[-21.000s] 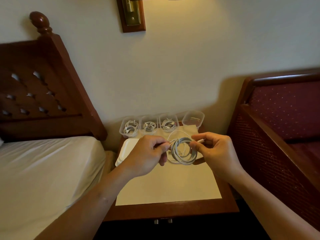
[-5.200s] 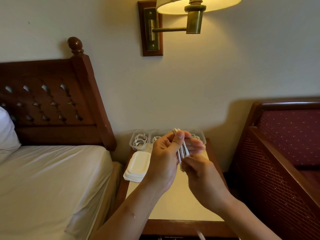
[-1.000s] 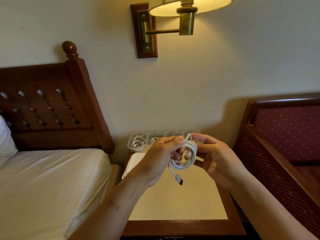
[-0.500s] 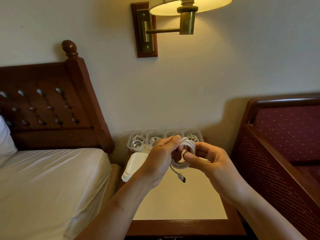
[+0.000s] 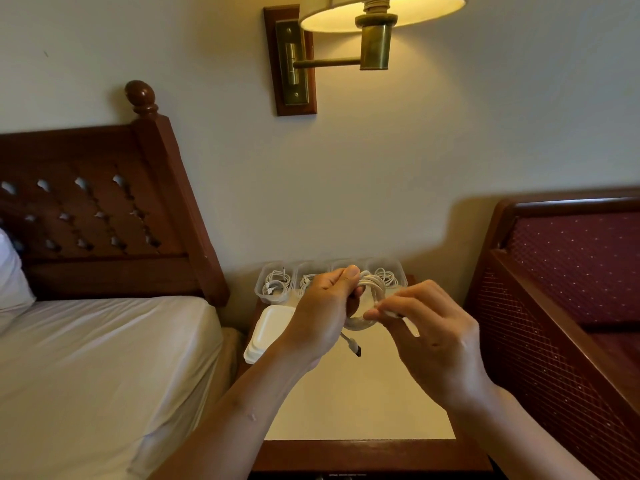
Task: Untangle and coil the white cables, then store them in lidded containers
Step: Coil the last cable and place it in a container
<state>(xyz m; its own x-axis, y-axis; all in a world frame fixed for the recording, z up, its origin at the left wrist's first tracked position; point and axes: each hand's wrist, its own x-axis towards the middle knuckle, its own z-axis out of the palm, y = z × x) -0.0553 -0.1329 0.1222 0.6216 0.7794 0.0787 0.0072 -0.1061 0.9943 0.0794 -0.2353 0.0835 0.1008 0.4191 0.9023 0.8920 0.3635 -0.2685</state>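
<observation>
A coiled white cable (image 5: 372,289) hangs in the air above the nightstand, and my left hand (image 5: 322,317) grips its left side between thumb and fingers. My right hand (image 5: 429,341) pinches the loose cable end at the coil's lower right. One plug (image 5: 355,348) dangles below the coil. Behind my hands, several clear open containers (image 5: 275,287) stand in a row along the wall, each with a coiled white cable inside. A stack of white lids (image 5: 268,332) lies on the nightstand's left side.
The nightstand (image 5: 356,403) has a pale top with a dark wooden edge. A bed with white sheets (image 5: 104,375) and a carved headboard is on the left. A dark red upholstered chair (image 5: 571,306) stands on the right. A lit wall lamp (image 5: 374,26) hangs overhead.
My right hand has shifted from the coil's far side to its lower right, pinching the cable end there. The coil stays in my left hand.
</observation>
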